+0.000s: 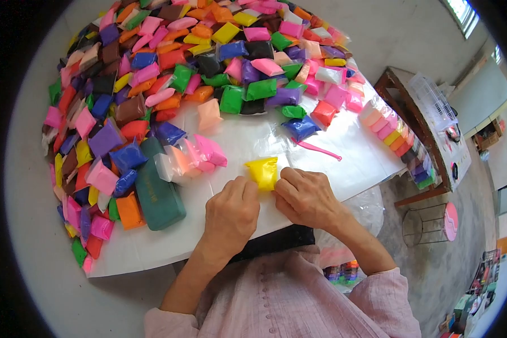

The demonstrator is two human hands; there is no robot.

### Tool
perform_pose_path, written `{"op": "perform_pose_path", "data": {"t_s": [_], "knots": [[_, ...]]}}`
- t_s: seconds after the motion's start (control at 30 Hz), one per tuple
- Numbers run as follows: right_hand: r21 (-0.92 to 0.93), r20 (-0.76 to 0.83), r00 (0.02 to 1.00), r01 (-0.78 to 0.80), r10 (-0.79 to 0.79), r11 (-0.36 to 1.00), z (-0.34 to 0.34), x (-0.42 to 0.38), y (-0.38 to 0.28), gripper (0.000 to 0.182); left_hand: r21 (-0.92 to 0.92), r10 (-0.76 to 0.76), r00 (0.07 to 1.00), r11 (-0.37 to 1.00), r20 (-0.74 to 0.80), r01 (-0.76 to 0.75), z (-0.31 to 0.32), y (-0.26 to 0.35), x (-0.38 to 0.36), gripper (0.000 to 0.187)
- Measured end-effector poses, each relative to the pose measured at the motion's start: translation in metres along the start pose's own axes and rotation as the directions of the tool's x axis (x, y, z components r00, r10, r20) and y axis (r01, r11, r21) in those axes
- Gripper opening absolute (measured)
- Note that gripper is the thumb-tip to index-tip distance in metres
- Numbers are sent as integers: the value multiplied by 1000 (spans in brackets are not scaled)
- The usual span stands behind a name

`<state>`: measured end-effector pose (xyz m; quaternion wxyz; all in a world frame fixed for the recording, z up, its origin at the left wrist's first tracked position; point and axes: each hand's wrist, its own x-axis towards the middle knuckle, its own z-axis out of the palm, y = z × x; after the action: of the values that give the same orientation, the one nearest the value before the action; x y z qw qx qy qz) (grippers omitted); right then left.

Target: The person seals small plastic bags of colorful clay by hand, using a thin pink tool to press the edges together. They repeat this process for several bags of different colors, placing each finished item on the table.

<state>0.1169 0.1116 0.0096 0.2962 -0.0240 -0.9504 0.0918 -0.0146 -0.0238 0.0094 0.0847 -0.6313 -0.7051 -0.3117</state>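
Observation:
A small yellow packet (263, 171) in clear film is held up near the table's front edge, between my two hands. My left hand (232, 209) is closed, its curled fingers gripping the packet's lower left side. On the other side my right hand (305, 195) pinches the lower right edge. My fingertips are partly hidden behind the knuckles. Just beyond the left hand lies a short row of pink, peach and white packets (192, 156). A pink plastic tool (316, 149) rests past the right hand, beside a blue packet (302, 128).
A large heap of coloured packets (231, 98) covers the table's far and left parts. A dark green case (159, 188) lies at the left. Stacked packets in a long row (393, 132) line the right edge. Beyond stand a wooden table (403, 101) and a stool (450, 222).

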Motion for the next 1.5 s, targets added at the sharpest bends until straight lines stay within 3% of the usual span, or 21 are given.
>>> {"op": "perform_pose_path", "data": {"t_s": [0.27, 0.37, 0.47, 0.5, 0.6, 0.67, 0.8, 0.9, 1.0, 1.17, 1.27, 1.37, 1.5], "knots": [[-14, 43, 998, -48, 48, 999, -1, -2, -6, 16, 55, -28, 1000, 998, -9, 29, 6, 2, -2, 13], [45, 13, 997, -72, 71, 996, -9, -3, -11, 13, 63, 59, 998, 996, -32, -57, 2, 0, -6, 11], [240, 156, 892, -451, 424, 860, -29, -1, -19, 26, 151, 144, 983, 981, -117, -125, -2, 5, -7, 9], [202, 132, 840, -543, 526, 815, -27, 1, -20, 39, 171, 176, 975, 973, -133, -152, -3, 7, -8, 11], [357, 281, 724, -688, 629, 632, -35, 22, -29, 43, 259, 288, 944, 935, -161, -241, -4, 8, -9, 17], [326, 272, 736, -676, 619, 661, -31, 31, -31, 41, 356, 377, 914, 884, -154, -305, -6, 6, -11, 17], [242, 362, 724, -681, 587, 691, -20, 45, -16, 38, 312, 363, 914, 902, -180, -297, -7, 4, -12, 19], [270, 312, 811, -575, 495, 772, -22, 63, -10, 40, 193, 305, 913, 946, -272, -259, -6, 1, -10, 22], [356, 173, 944, -327, 283, 876, -2, 84, 15, 47, 44, 189, 927, 982, -323, -185, -2, 1, -12, 25], [485, 283, 941, -306, 184, 819, 27, 104, 27, 47, -55, 84, 971, 994, -222, -98, -3, -2, -11, 23], [420, 332, 924, -324, 189, 847, 29, 105, 27, 52, 17, 121, 974, 993, -190, -120, 0, -2, -9, 19], [434, 318, 930, -317, 186, 843, 25, 108, 23, 48, -55, 67, 988, 996, -139, -75, -2, -1, -9, 15], [366, 377, 907, -331, 187, 870, 27, 105, 26, 56, -44, 88, 990, 995, -112, -93, -3, -1, -8, 12]]}}
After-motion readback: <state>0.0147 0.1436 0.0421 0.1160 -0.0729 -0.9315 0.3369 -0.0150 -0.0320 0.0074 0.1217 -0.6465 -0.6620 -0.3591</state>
